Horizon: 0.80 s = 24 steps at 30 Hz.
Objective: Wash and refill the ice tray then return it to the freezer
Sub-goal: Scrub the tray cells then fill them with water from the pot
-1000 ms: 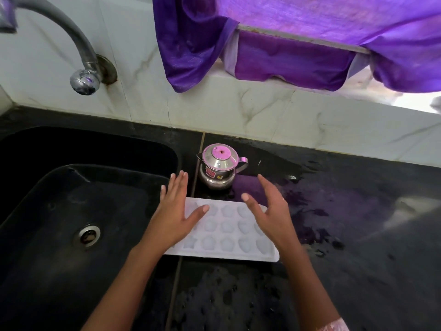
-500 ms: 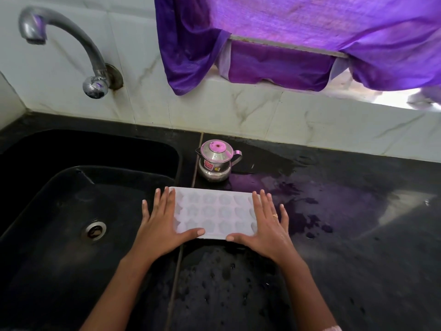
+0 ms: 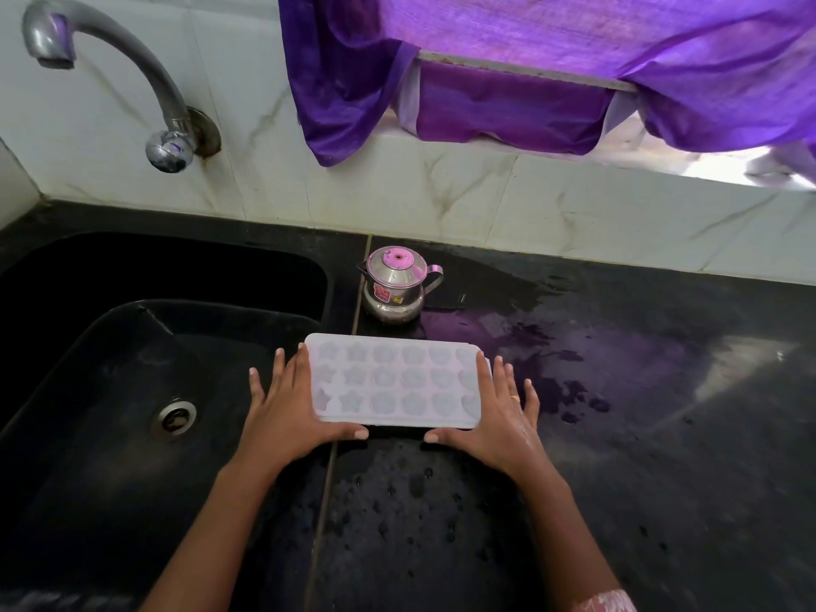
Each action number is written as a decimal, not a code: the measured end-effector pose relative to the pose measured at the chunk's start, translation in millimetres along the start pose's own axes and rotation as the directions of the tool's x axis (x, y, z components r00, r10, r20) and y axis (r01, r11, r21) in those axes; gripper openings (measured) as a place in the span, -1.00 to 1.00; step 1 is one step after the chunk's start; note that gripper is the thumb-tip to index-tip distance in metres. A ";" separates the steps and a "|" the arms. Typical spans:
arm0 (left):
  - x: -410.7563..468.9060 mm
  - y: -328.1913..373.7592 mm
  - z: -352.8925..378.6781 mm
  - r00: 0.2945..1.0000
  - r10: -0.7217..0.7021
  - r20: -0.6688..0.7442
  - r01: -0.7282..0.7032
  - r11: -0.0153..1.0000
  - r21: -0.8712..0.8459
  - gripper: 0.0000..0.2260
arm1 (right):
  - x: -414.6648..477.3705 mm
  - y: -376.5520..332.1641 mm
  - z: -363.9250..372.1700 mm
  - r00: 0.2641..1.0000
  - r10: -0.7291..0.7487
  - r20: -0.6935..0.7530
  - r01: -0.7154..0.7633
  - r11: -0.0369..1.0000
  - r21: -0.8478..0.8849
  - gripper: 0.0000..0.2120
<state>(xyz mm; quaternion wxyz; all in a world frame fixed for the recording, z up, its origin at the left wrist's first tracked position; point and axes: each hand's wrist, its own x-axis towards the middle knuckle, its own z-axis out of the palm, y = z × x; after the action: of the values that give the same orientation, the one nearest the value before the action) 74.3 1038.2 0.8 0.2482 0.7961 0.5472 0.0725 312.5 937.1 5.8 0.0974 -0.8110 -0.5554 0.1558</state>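
A white ice tray (image 3: 397, 382) with star and flower shaped wells lies flat on the wet black counter (image 3: 662, 435), its left end at the sink's edge. My left hand (image 3: 287, 413) lies against the tray's left end with straight fingers, thumb along the near edge. At the right end my right hand (image 3: 499, 417), wearing a ring, lies the same way. Whether the wells hold water I cannot tell.
A black sink (image 3: 132, 329) with a steel drain (image 3: 176, 417) is on the left, under a curved steel tap (image 3: 110, 59) that is not running. A small steel pot with a pink lid (image 3: 397, 284) stands just behind the tray. Purple curtain (image 3: 530, 59) hangs above the tiled wall.
My hands were raised over the tray, then came down and spread to its two ends. The tray now lies square to me; the view has tilted up.
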 end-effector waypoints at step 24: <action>-43.3 -10.5 -7.9 0.990 0.073 -0.119 -0.117 0.899 -0.421 0.13 | -38.6 -26.2 -8.2 0.996 -0.039 -0.085 0.056 0.976 0.209 0.20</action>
<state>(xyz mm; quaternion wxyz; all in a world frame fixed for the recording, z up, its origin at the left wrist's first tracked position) 45.6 1004.4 9.4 0.3850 0.7435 0.4903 0.2423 279.7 910.8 27.7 0.2089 -0.7881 -0.5507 0.1789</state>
